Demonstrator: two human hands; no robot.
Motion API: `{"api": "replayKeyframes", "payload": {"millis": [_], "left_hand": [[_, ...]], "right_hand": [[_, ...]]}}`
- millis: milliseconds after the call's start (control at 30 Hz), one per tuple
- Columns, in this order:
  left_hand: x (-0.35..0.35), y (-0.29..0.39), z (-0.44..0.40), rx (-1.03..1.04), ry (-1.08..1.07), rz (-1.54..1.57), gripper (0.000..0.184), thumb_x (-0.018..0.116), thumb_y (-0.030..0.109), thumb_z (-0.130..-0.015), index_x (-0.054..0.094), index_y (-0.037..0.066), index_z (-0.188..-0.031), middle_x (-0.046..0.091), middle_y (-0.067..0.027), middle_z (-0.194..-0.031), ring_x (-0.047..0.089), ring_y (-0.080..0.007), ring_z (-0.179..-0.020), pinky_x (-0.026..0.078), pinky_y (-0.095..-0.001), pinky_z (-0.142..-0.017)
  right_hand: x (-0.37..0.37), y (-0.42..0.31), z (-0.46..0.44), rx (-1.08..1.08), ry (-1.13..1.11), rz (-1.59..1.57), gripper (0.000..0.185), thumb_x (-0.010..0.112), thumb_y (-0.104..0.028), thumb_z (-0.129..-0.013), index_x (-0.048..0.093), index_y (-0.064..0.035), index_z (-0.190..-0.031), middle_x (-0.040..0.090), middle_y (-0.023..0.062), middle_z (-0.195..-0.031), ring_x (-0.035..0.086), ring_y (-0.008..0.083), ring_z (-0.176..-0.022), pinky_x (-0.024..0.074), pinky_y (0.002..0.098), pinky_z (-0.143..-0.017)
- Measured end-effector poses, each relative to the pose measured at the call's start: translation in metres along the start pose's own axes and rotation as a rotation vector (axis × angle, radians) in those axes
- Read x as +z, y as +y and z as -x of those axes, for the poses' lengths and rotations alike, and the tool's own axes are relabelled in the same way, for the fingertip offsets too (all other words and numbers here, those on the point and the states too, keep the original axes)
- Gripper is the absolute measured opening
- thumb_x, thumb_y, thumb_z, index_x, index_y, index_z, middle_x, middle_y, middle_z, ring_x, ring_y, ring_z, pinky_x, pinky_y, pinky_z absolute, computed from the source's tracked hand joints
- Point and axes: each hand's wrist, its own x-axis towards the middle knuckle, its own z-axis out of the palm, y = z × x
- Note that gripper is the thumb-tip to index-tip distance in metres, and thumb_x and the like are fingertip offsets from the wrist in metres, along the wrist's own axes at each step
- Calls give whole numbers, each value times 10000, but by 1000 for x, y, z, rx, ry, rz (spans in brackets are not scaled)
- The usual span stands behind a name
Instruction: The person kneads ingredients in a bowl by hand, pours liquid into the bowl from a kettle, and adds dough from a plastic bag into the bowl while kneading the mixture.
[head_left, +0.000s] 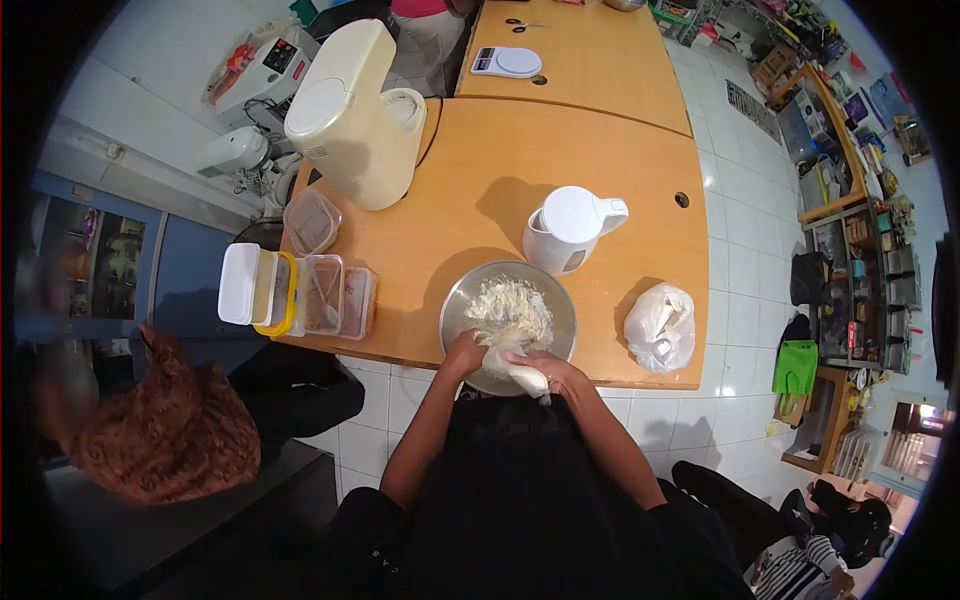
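A steel mixing bowl (452, 318) stands at the table's front edge, holding a pale, crumbly, flour-like mixture (512, 303). Over its near side, a clear plastic bag (498, 357) with white contents is held between both hands. My left hand (463, 354) is closed on the bag's left part, close to the bowl's rim. My right hand (556, 370) grips the bag from the right, where a white bulge (528, 379) shows under the plastic. The fingers of both hands are partly hidden. Behind the bowl, a white electric kettle (570, 225) stands upright with its handle to the right.
A tied white plastic bag (661, 328) rests at the table's (640, 200) front right. Clear food containers (322, 295) stand at the left, below a tall cream appliance (350, 120). Farther back lie a kitchen scale (508, 62) and scissors (520, 25). A person in brown patterned cloth (175, 430) is at the left.
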Motion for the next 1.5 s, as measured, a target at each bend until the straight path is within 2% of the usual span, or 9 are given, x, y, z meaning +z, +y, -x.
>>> {"api": "replayKeyframes", "payload": {"millis": [167,267,667,767,867,900,1000,1233,1500], "left_hand": [[-4,7,7,-30,0,27,352,659,160,-842,678,7,-1159,719,-177,-1093,692,-273,-988,516,-360,-872],[-4,6,9,-25,15,-9,342,663,176,-852,681,6,-1149,718,-173,-1104,690,-273,-991,515,-362,-873],[-12,33,22,-55,21,13,314,676,211,-827,682,31,-1084,702,-223,-1040,667,-379,-1017,517,-409,-869],[-5,14,15,-42,45,-9,312,640,173,-822,675,40,-1102,698,-228,-1040,657,-394,-1025,517,-423,-873],[-6,17,12,-74,0,-13,307,611,137,-866,660,20,-1146,704,-208,-1082,678,-344,-1029,514,-399,-891],[-4,10,9,-47,10,-13,306,610,134,-865,660,22,-1145,704,-207,-1081,677,-343,-1032,514,-399,-892],[1,-4,3,-2,39,-13,305,608,129,-861,662,26,-1144,705,-202,-1079,674,-342,-1044,512,-400,-897],[-5,16,13,-23,71,-30,316,607,126,-854,657,43,-1154,703,-200,-1075,662,-363,-1051,509,-405,-908],[-2,4,2,2,44,25,324,600,123,-850,645,29,-1157,700,-210,-1065,662,-371,-1039,509,-406,-898]], "right_hand": [[2,-2,1,14,-4,28,463,729,-448,-886,654,-29,-1066,652,5,-783,596,85,-613,468,263,-499],[-14,5,-7,20,-152,-42,430,706,-420,-911,652,-22,-1064,650,6,-759,594,91,-569,464,264,-459],[6,-9,0,33,-72,-150,471,644,-497,-929,635,-48,-1073,629,27,-697,580,137,-507,481,281,-434],[-12,0,-15,28,-324,-360,446,574,-415,-989,566,-30,-1215,645,86,-832,614,163,-623,528,290,-514],[-5,-5,-13,76,-502,-891,408,503,-285,-1016,477,-25,-1329,619,145,-1032,623,184,-783,553,293,-612],[-3,-7,-11,25,-495,-896,416,478,-288,-1008,505,52,-1246,615,146,-993,638,233,-811,582,322,-654],[-18,3,-20,87,-509,-1052,434,521,-307,-984,506,40,-1245,610,103,-936,621,199,-754,562,302,-637],[-31,0,-27,170,-899,-1195,443,540,-356,-964,534,46,-1150,553,40,-778,554,134,-624,487,250,-520],[-36,-1,-28,112,-947,-1134,412,522,-331,-965,521,41,-1144,548,41,-782,548,137,-605,484,252,-510]]}}
